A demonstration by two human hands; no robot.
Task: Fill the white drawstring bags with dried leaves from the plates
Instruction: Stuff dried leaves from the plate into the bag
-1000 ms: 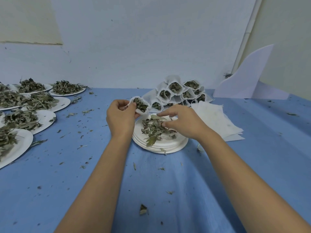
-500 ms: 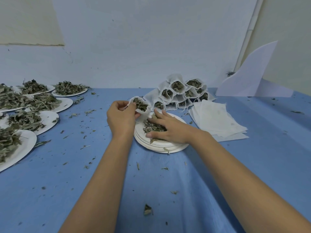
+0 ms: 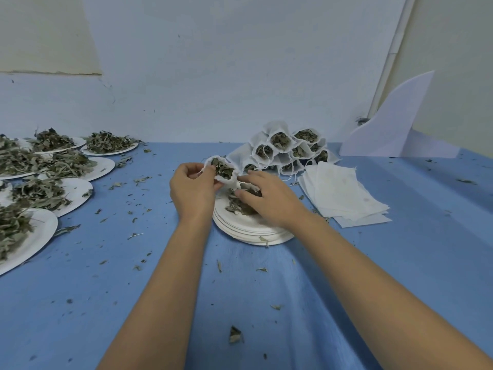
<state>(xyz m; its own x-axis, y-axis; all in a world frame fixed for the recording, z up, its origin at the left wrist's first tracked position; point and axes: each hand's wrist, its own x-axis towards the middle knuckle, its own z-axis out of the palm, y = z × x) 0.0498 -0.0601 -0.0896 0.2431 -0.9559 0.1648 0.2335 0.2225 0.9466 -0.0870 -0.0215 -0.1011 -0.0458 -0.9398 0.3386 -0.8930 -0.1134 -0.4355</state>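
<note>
Several filled bags (image 3: 280, 141) stacked, heaped plates (image 3: 105, 165) left. An open bag (image 3: 223, 170) is pinched by left hand (image 3: 192, 192); leaves (image 3: 237, 205) gripped by right hand (image 3: 272, 198).

you have one open bag (image 3: 222, 170), one heap of dried leaves (image 3: 237, 206), one plate stack (image 3: 250, 231), one stack of flat bags (image 3: 344, 193), and roughly nine filled bags (image 3: 280, 141) and seven leaf plates (image 3: 78, 188).

Matt blue cloth (image 3: 400, 263), faintly creased, lies under the stack of plates (image 3: 253, 232), seemingly smooth white paper. Just behind the stack, the bag (image 3: 226, 180) is thin gauzy fabric; leaves (image 3: 237, 205) on the stack look dry, crinkled.
</note>
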